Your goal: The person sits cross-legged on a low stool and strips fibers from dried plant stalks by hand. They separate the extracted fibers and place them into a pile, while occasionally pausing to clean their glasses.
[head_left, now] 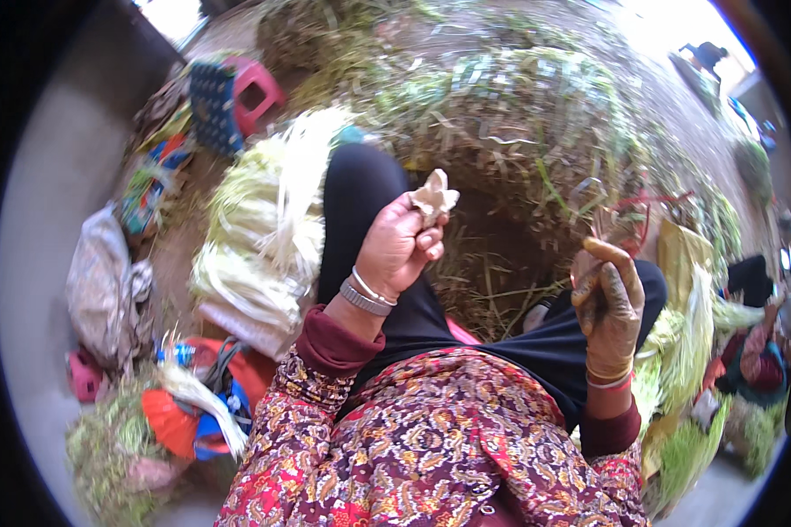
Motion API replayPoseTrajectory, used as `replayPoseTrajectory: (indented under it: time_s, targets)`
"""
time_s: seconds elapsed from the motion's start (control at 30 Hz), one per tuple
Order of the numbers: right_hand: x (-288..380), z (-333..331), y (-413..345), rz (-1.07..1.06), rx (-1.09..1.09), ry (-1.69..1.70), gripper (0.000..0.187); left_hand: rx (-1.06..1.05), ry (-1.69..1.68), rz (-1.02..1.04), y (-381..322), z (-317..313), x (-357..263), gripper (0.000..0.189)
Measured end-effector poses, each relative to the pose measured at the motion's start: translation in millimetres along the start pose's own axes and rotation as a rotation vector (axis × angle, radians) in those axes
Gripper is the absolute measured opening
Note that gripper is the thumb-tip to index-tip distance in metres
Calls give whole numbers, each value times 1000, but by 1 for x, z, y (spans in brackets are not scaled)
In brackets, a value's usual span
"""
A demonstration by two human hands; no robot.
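Observation:
My bare left hand (405,247), with a bracelet and a watch-like band at the wrist, pinches a small pale crumpled piece (435,196) above my lap; what it is I cannot tell. On the right, my right hand (612,300) wears a stained, tight glove, its fingers curled upward. Behind those fingers shows something thin and reddish, and I cannot tell whether they grip it. Red string (647,214) lies just beyond them. Beside my left knee is a thick bundle of pale green and white plant strips (263,230).
A large heap of green and brown plant waste (521,112) spreads ahead. A pink plastic stool (254,95), a grey sack (99,283) and a red-and-blue bag (204,395) stand at left. More strips (689,336) lie at right, near another person (758,362).

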State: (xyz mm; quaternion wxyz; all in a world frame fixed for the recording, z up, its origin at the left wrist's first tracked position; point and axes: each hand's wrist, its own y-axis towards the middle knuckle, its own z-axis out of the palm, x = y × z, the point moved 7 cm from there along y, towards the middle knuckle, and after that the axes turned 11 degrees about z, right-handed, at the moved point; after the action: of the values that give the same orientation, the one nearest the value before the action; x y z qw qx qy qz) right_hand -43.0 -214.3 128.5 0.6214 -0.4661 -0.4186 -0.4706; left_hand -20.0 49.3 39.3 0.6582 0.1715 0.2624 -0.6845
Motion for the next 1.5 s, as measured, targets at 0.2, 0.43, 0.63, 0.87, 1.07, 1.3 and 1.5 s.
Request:
replayPoseTrajectory:
  time_s: [0.2, 0.43, 0.63, 0.87, 1.07, 1.3, 1.5]
  targets:
    - [-50, -9, 14, 123, 17, 43, 28, -177, 388, 264, -97, -39, -97, 24]
    - [-69, 2, 30, 154, 94, 15, 31, -852, 770, 486, -292, -189, -203, 12]
    - [-76, 21, 33, 162, 151, -20, 31, -1227, 1213, 332, -427, -293, -182, 8]
    - [-77, 19, 31, 166, 164, -28, 32, -1227, 1628, 310, -430, -318, -178, 2]
    - [-88, 4, 31, 148, 104, -46, 34, -1294, 1903, 511, -420, -338, -238, 4]
    - [-90, 7, 24, 210, 42, -48, 31, -1190, 1976, 104, -395, -424, -250, 11]
    - [-87, 5, 15, 192, 21, -102, 27, -1149, 2150, 184, -379, -423, -249, 18]
